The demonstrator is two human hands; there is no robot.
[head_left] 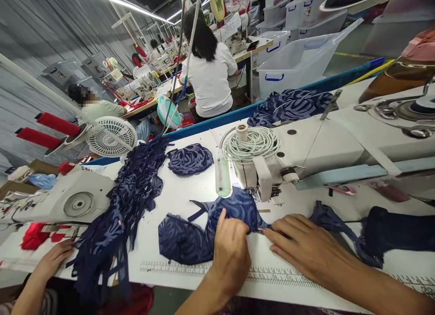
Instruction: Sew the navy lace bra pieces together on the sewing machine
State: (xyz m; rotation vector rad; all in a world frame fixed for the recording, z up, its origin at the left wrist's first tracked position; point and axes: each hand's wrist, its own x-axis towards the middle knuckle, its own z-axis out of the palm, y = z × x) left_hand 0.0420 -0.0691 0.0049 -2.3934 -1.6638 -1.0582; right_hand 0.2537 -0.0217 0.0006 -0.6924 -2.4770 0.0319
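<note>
A navy patterned bra (185,242) lies on the white sewing table, its nearer cup bulging up below the needle area of a sewing machine (263,179). My left hand (231,247) is closed on the lower edge of that cup, fingers curled. From the right, my right hand (306,242) reaches in, fingers pressed together at the narrow end of the same bra; its fingertips pinch the edge there. A thin dark strap (199,210) sticks up between the cups. More navy bra pieces (394,231) lie beyond my right wrist.
Navy strips (125,201) hang in a heap over the table's left side. A folded navy piece (190,159) and a navy pile (292,106) lie farther back. A printed ruler (272,275) runs along the front edge. A co-worker's hand (56,258) is at the left machine (78,197).
</note>
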